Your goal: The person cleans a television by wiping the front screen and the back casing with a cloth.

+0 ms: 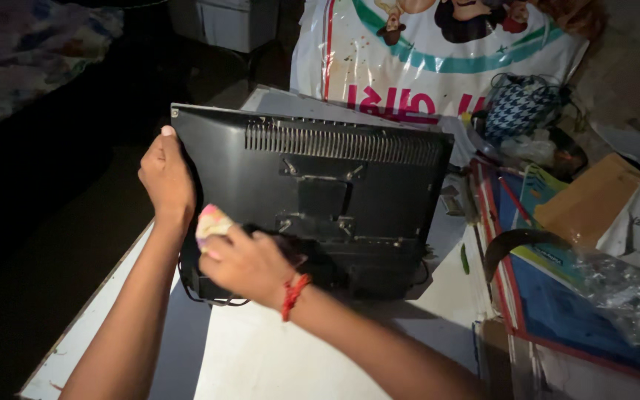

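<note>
A black flat monitor [320, 200] stands on a white table [275, 355] with its back toward me, showing vent slots and a mounting bracket. My left hand [166, 179] grips the monitor's left edge, thumb up near the top corner. My right hand [244, 263], a red thread at its wrist, is closed on a small pale pink and yellow cloth [211, 221] pressed against the lower left of the monitor's back. A black cable [212, 296] loops below the monitor.
A large printed plastic bag [424, 52] stands behind the monitor. To the right lie books and folders [564, 296], a brown envelope [590, 196], crumpled clear plastic [620, 285] and a checked bag [520, 107]. Dark floor lies left of the table.
</note>
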